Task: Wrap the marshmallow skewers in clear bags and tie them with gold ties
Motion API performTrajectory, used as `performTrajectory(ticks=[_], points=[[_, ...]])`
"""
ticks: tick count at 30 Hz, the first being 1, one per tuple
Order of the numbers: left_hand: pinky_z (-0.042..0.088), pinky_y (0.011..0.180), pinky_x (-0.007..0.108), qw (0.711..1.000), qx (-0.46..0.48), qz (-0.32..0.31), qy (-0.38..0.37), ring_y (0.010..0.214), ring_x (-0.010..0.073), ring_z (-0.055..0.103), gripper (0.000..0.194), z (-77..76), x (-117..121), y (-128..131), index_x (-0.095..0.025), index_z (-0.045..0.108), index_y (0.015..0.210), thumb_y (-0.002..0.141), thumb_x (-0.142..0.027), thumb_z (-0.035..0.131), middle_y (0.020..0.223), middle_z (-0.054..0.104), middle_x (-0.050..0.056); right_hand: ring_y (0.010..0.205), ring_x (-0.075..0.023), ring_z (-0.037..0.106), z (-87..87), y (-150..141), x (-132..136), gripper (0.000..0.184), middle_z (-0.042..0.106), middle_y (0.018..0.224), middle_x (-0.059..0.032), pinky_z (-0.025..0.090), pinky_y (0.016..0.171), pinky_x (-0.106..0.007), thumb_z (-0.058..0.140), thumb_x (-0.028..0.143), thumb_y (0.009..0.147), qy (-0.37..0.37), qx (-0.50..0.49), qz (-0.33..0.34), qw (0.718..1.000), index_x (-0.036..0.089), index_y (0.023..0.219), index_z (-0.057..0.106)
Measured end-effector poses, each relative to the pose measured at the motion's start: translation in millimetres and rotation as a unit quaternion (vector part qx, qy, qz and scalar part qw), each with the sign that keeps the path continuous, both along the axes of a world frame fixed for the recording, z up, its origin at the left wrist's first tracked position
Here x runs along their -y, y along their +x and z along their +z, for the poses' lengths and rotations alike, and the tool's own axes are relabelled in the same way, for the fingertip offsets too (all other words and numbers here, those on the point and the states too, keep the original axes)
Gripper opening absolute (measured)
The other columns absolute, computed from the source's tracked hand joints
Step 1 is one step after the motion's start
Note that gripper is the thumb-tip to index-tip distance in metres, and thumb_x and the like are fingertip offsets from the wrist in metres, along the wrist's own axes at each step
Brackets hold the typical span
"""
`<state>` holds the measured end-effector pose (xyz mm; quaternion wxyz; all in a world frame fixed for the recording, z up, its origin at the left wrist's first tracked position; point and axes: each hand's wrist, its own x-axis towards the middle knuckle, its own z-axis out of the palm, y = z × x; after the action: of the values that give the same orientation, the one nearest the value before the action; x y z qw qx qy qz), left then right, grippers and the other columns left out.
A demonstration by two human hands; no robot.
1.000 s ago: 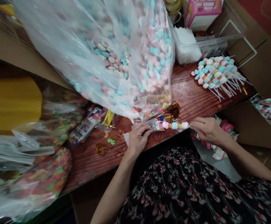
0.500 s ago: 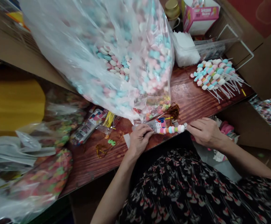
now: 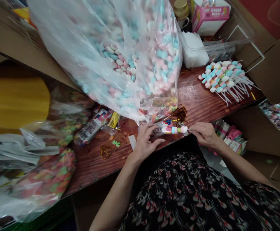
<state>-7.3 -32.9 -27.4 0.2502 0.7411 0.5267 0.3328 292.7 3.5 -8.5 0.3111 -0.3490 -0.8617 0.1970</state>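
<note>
A skewer of pastel marshmallows (image 3: 183,129) lies level near the table's front edge, its left part inside a printed clear plastic bag (image 3: 159,128). My right hand (image 3: 204,133) pinches the skewer's stick at the right end. On the left side of the bag rests my left hand (image 3: 144,141), fingers laid on the plastic and thumb stretched away from them. Just beyond the bag is a bundle of brown twist ties (image 3: 179,113). A white strip (image 3: 132,142) sticks out beside my left hand.
A huge clear bag of marshmallows (image 3: 120,64) fills the back. Finished skewers (image 3: 223,77) are piled at right, before a plastic bin (image 3: 219,51). Bags of colourful candy (image 3: 46,176), a stack of printed bags (image 3: 93,126) and yellow ties (image 3: 114,120) lie left.
The skewer has gone leftward, deeper into the printed bag, with my right hand following. My left thumb has lifted away from the fingers. The whole view has shifted slightly.
</note>
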Motion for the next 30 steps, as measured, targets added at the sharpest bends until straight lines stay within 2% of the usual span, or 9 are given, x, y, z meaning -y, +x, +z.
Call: performTrajectory(ticks=[2, 5, 9, 11, 13, 15, 18, 25, 30], points=[[0.041, 0.099, 0.046, 0.996, -0.084, -0.018, 0.021, 0.115, 0.0300, 0.051, 0.056, 2.5, -1, 2, -0.021, 0.057, 0.128, 0.077, -0.038, 0.074, 0.128, 0.055, 0.014, 0.071, -0.0128, 0.062, -0.7, -2, 3, 0.017, 0.070, 0.081, -0.0051, 0.046, 0.066, -0.025, 0.052, 0.015, 0.091, 0.040, 0.015, -0.008, 0.999, 0.017, 0.094, 0.068], [0.040, 0.095, 0.049, 0.982, -0.179, -0.054, 0.032, 0.111, 0.0316, 0.049, 0.048, 9.0, -6, 5, -0.022, 0.058, 0.126, 0.080, -0.027, 0.067, 0.129, 0.055, 0.014, 0.070, -0.0128, 0.061, 4.0, -6, 7, 0.018, 0.071, 0.078, -0.0042, 0.042, 0.065, -0.027, 0.052, 0.015, 0.089, 0.115, 0.035, -0.009, 0.993, 0.018, 0.091, 0.070], [0.038, 0.095, 0.052, 0.971, -0.218, -0.074, 0.064, 0.114, 0.0354, 0.047, 0.037, 20.9, -15, 9, -0.020, 0.065, 0.109, 0.072, -0.020, 0.065, 0.128, 0.056, 0.014, 0.066, -0.0120, 0.057, 20.1, -6, 12, 0.020, 0.072, 0.080, -0.0034, 0.036, 0.063, -0.030, 0.051, 0.012, 0.087, 0.184, 0.052, -0.010, 0.982, 0.020, 0.091, 0.069], [0.041, 0.091, 0.047, 0.973, -0.204, -0.092, 0.060, 0.105, 0.0316, 0.053, 0.029, 25.9, -18, 11, -0.019, 0.065, 0.099, 0.070, -0.018, 0.062, 0.113, 0.063, 0.013, 0.067, -0.0123, 0.055, 29.2, -4, 14, 0.021, 0.073, 0.083, -0.0031, 0.034, 0.063, -0.031, 0.052, 0.013, 0.086, 0.213, 0.059, -0.011, 0.975, 0.022, 0.093, 0.069], [0.044, 0.076, 0.037, 0.979, -0.177, -0.098, 0.026, 0.085, 0.0239, 0.057, 0.023, 29.6, -18, 16, -0.020, 0.063, 0.092, 0.070, -0.015, 0.058, 0.091, 0.065, 0.008, 0.069, -0.0128, 0.055, 37.2, -3, 14, 0.021, 0.073, 0.085, -0.0026, 0.034, 0.064, -0.032, 0.052, 0.014, 0.085, 0.240, 0.063, -0.005, 0.969, 0.023, 0.095, 0.069], [0.038, 0.061, 0.029, 0.985, -0.151, -0.082, -0.011, 0.067, 0.0176, 0.053, 0.016, 32.0, -16, 23, -0.020, 0.060, 0.086, 0.071, -0.015, 0.057, 0.076, 0.061, 0.003, 0.071, -0.0133, 0.055, 43.6, -4, 14, 0.022, 0.073, 0.087, -0.0022, 0.033, 0.064, -0.032, 0.051, 0.015, 0.086, 0.259, 0.068, 0.004, 0.963, 0.023, 0.096, 0.069], [0.030, 0.053, 0.026, 0.987, -0.138, -0.069, -0.037, 0.056, 0.0138, 0.048, 0.006, 34.7, -13, 33, -0.020, 0.059, 0.079, 0.075, -0.021, 0.062, 0.068, 0.058, 0.000, 0.070, -0.0137, 0.052, 50.8, -10, 11, 0.021, 0.072, 0.084, -0.0028, 0.031, 0.063, -0.032, 0.050, 0.014, 0.086, 0.262, 0.088, 0.007, 0.961, 0.020, 0.094, 0.069], [0.033, 0.055, 0.026, 0.977, -0.203, -0.065, -0.019, 0.064, 0.0173, 0.055, 0.011, 35.7, -9, 37, -0.020, 0.061, 0.085, 0.074, -0.019, 0.064, 0.075, 0.063, 0.003, 0.067, -0.0148, 0.046, 64.7, -19, -10, 0.023, 0.063, 0.070, -0.0014, 0.026, 0.062, -0.032, 0.046, 0.013, 0.089, 0.144, 0.186, 0.017, 0.972, 0.018, 0.083, 0.067], [0.036, 0.057, 0.025, 0.987, -0.092, -0.103, -0.083, 0.061, 0.0146, 0.052, 0.022, 34.2, -8, 37, -0.019, 0.063, 0.094, 0.078, -0.032, 0.070, 0.072, 0.061, 0.000, 0.072, -0.0156, 0.045, 78.6, -19, -27, 0.022, 0.064, 0.074, -0.0016, 0.026, 0.065, -0.032, 0.047, 0.018, 0.093, 0.189, 0.185, 0.056, 0.963, 0.021, 0.085, 0.068]])
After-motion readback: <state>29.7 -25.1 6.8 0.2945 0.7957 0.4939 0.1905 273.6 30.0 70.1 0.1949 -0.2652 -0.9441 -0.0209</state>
